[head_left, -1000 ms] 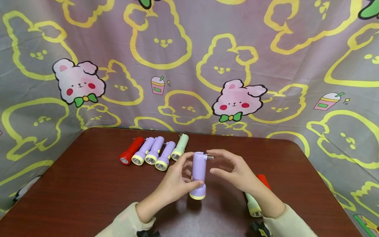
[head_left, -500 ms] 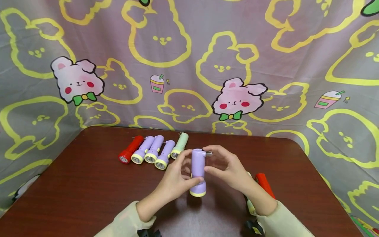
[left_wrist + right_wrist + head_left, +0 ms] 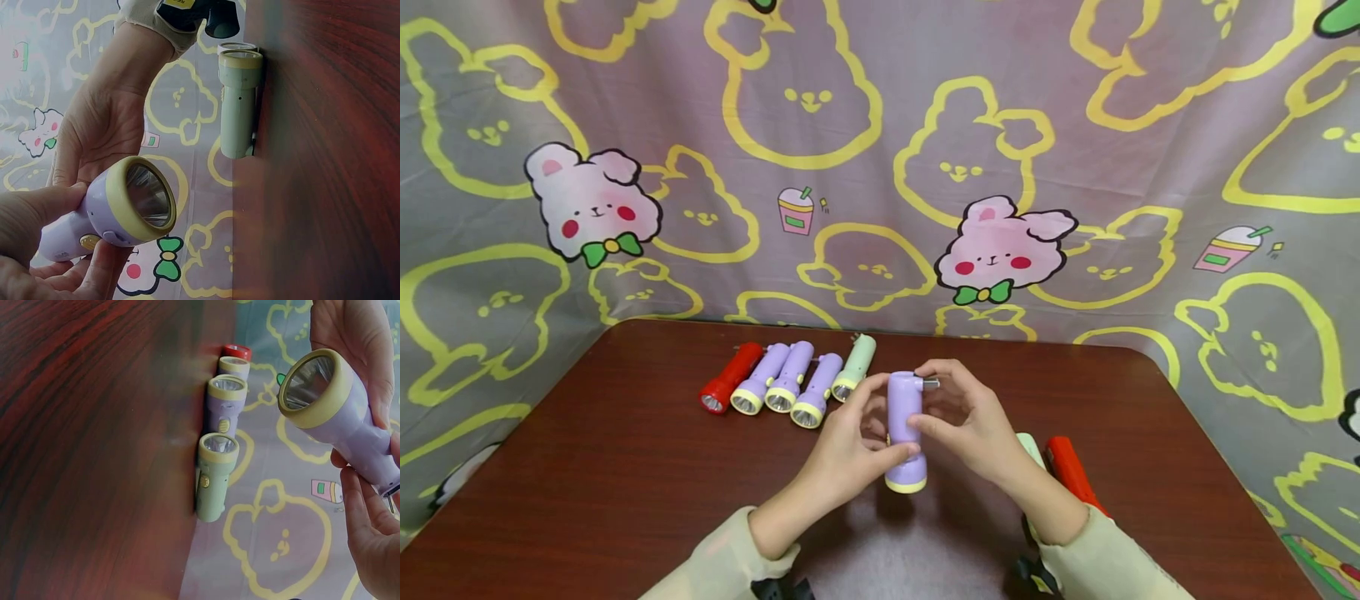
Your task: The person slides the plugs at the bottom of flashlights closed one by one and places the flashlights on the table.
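A purple flashlight (image 3: 905, 406) is held off the table, its yellow-rimmed head pointing down. Metal plug prongs (image 3: 930, 383) stick out sideways near its top. My left hand (image 3: 848, 454) grips it from the left, thumb across the front just above the head. From the right, my right hand (image 3: 976, 429) holds the upper body, with the thumb on the front and fingers behind, near the prongs. The left wrist view shows the lens (image 3: 150, 195) and a yellow switch (image 3: 90, 241) on the flashlight's side. In the right wrist view, both hands touch the flashlight (image 3: 356, 428).
On the dark red table (image 3: 602, 467), a red flashlight (image 3: 733, 375), several purple ones (image 3: 790, 379) and a pale green one (image 3: 859, 360) lie in a row at the back. Beside my right forearm lie another pale green flashlight (image 3: 1028, 447) and a red one (image 3: 1069, 468). A patterned curtain (image 3: 865, 192) hangs behind.
My right hand has moved left and closed in on the purple flashlight, its thumb now on the body. The left hand keeps its grip. The flashlight has risen slightly in the head view.
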A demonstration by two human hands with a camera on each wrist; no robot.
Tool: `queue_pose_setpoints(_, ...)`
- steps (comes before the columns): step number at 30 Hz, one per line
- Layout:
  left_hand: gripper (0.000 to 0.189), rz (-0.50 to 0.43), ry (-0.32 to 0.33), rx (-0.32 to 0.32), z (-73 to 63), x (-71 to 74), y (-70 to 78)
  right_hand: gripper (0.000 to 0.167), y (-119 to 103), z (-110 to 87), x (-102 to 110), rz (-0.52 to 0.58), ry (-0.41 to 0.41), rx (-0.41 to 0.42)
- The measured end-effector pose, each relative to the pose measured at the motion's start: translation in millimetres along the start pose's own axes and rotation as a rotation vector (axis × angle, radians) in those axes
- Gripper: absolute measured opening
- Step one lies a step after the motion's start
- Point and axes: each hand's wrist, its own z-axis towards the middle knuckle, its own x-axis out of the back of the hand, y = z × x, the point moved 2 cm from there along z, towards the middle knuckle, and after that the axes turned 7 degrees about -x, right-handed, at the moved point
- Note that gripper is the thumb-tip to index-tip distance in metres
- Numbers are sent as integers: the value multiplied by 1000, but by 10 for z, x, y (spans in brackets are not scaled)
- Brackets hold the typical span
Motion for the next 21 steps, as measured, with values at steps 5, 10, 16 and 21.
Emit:
queue_pose_setpoints(5,75,3,-6,-11,12,-4,11,52,-18,-1,7,7,13,4)
queue_pose_setpoints(10,75,11,-10,-22,19,1,21,51,-36,4,12,20,12,8)
queue_pose_setpoints(16,73,30,-13,-34,18,10,21,50,-39,11,13,3,12,-2)
queue_pose_setpoints(21,72,29,-12,-33,17,13,13,49,-36,24,10,-9,3,0)
